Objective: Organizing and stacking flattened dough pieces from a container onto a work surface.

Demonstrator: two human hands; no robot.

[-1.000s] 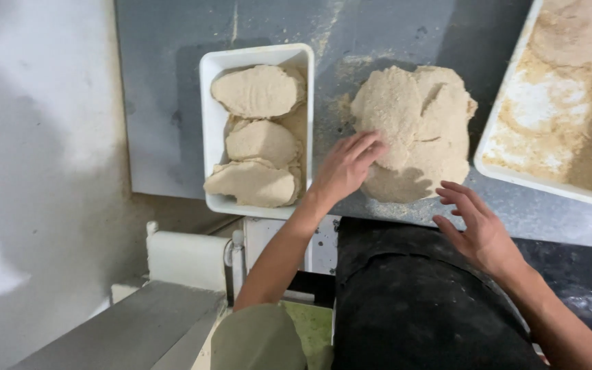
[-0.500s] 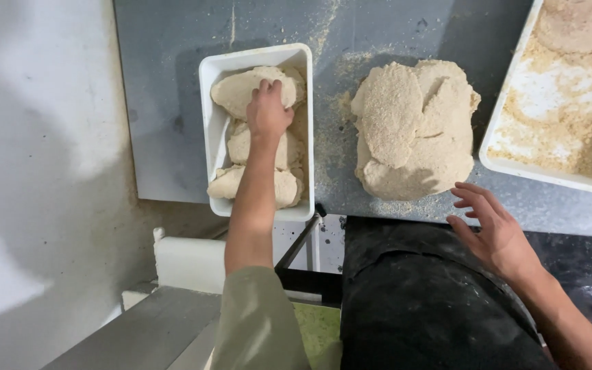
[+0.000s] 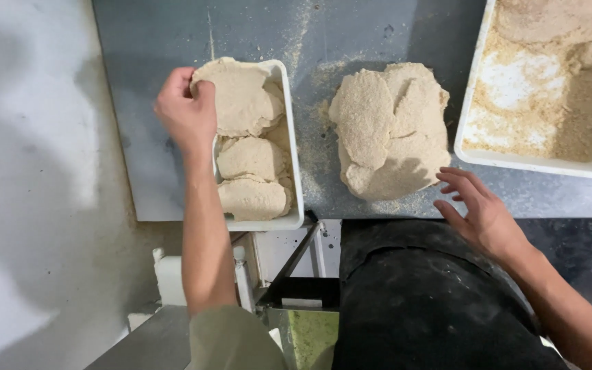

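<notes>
My left hand (image 3: 186, 113) pinches the far left edge of a breaded flat cutlet (image 3: 241, 96) that lies on top at the far end of a small white tray (image 3: 294, 171). Two more breaded cutlets (image 3: 251, 178) lie in that tray nearer to me. A pile of breaded cutlets (image 3: 388, 130) rests on the grey metal table (image 3: 323, 41) between the trays. My right hand (image 3: 481, 212) hovers with fingers spread at the table's near edge, just right of the pile, holding nothing.
A large white tray (image 3: 488, 159) filled with breadcrumbs stands at the far right. Crumbs are scattered on the table around the pile. Below the table's edge are my dark apron (image 3: 412, 301), a white frame (image 3: 169, 277) and a pale floor on the left.
My left hand went from the pile to the small tray and now grips the top cutlet's far left edge. My right hand stayed near the table's edge.
</notes>
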